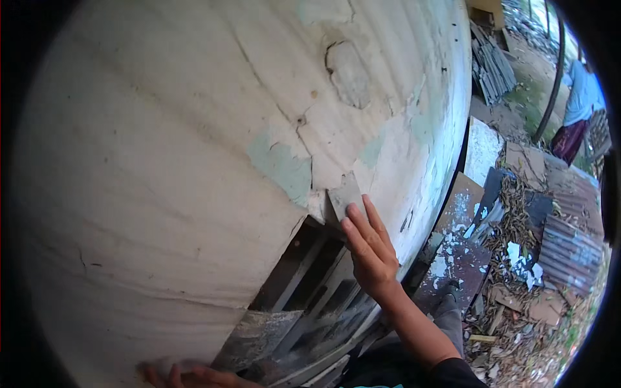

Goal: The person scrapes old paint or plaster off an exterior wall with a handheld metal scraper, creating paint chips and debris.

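Observation:
My right hand (372,249) is up against a pale wall (194,161) with peeling paint. Its fingers lie over a flat grey piece (346,194), thin and straight-edged like a scraper blade, pressed to the wall; whether it has a handle is hidden. Left of the piece, a pale green patch (281,168) shows where the top coat is gone. Just below is a barred window opening (304,265). At the lower edge, my left hand (194,375) touches the wall with fingers apart, partly cut off and a little blurred.
Boards with white paint flakes (462,252), dry leaves and a corrugated sheet (569,252) cover the ground at right. My foot (449,291) stands on a board by the wall. A person (579,107) in a light blue top stands farther off, near a thin trunk (553,84).

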A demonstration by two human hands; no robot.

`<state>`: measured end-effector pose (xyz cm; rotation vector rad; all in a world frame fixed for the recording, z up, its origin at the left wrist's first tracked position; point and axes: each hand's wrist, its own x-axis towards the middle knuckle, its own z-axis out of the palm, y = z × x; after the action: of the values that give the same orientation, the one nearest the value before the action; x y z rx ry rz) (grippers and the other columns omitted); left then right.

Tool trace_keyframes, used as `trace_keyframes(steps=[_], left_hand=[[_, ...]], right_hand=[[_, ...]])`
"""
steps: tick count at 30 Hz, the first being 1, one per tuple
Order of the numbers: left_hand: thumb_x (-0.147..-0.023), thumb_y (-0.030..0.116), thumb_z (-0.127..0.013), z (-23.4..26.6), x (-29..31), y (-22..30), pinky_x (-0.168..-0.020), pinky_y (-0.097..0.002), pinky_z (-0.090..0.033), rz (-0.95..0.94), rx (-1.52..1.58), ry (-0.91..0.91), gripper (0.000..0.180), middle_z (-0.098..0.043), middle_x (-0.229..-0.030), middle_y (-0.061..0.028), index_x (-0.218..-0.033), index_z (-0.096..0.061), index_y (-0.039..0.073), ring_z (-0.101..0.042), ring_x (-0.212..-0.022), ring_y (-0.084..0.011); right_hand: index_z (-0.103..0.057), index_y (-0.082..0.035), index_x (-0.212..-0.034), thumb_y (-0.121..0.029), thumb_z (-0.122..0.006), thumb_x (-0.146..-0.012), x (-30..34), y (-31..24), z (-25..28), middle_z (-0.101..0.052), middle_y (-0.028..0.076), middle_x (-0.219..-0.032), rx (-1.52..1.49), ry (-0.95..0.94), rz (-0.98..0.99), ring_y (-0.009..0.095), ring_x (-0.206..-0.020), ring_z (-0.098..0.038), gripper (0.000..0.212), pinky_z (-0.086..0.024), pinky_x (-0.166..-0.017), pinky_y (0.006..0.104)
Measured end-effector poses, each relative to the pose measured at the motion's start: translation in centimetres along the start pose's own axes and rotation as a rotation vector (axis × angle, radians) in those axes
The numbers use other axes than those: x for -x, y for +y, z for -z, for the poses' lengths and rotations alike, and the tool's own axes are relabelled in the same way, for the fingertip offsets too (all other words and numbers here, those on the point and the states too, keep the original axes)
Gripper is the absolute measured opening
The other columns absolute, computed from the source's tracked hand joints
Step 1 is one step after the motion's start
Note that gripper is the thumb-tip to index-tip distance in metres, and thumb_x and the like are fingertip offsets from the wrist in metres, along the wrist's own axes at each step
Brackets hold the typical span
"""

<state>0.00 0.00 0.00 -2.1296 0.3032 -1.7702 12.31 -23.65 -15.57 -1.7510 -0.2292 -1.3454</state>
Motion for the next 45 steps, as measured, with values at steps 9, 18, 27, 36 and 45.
trace_keyframes(steps=[9, 18, 27, 36, 45], left_hand=[[-0.097, 0.043, -0.054, -0.8, 1.6, -0.9, -0.105, -0.0627, -0.025, 0.049, 0.194, 0.168, 0.039, -0.05, -0.114, -0.0152, -0.106, -0.055, 0.006, -0.043, -0.12, -0.037], [-0.098, 0.035, -0.051, 0.3, 1.2, -2.1, -0.103, -0.0614, -0.027, -0.126, 0.254, 0.008, 0.029, -0.055, -0.104, -0.0127, -0.099, -0.053, 0.006, -0.044, -0.118, -0.0361], [-0.098, 0.034, -0.051, 0.0, 0.5, -0.6, -0.101, -0.0615, -0.029, -0.149, 0.203, 0.069, 0.031, -0.052, -0.11, -0.015, -0.101, -0.055, 0.004, -0.046, -0.113, -0.0345], [-0.099, 0.034, -0.049, -0.2, -0.1, 0.1, -0.098, -0.0585, -0.032, -0.171, 0.21, 0.093, 0.031, -0.054, -0.104, -0.0132, -0.095, -0.055, 0.004, -0.047, -0.111, -0.0347], [-0.1, 0.035, -0.049, 0.0, 0.7, -0.4, -0.098, -0.0587, -0.033, -0.163, 0.174, 0.102, 0.032, -0.056, -0.103, -0.0134, -0.095, -0.056, 0.004, -0.047, -0.114, -0.0355]], right_hand=[[-0.068, -0.007, -0.119, 0.006, -0.067, -0.073, -3.2, -1.2, 1.0, -0.059, 0.015, -0.125, 0.072, 0.083, 0.016, 0.036, -0.11, -0.057, 0.048, -0.05, -0.092, 0.0398], [-0.071, -0.016, -0.119, 0.0, -0.069, -0.061, -4.0, -1.5, 1.3, -0.054, 0.005, -0.101, 0.074, 0.113, 0.092, 0.023, -0.089, -0.049, 0.06, -0.045, -0.08, 0.0335], [-0.072, -0.016, -0.116, 0.003, -0.071, -0.062, -7.2, -0.4, 0.9, -0.053, 0.004, -0.094, 0.118, 0.361, 0.088, 0.019, -0.081, -0.048, 0.057, -0.045, -0.072, 0.0317], [-0.069, -0.01, -0.12, 0.008, -0.067, -0.082, -2.8, 3.4, 6.2, -0.054, 0.007, -0.095, 0.242, 0.509, -0.311, 0.017, -0.08, -0.053, 0.042, -0.048, -0.069, 0.0287], [-0.069, -0.006, -0.114, 0.011, -0.068, -0.064, 1.3, -2.5, 3.0, -0.063, 0.012, -0.111, 0.021, 0.167, -0.126, 0.028, -0.095, -0.06, 0.052, -0.052, -0.078, 0.0341]])
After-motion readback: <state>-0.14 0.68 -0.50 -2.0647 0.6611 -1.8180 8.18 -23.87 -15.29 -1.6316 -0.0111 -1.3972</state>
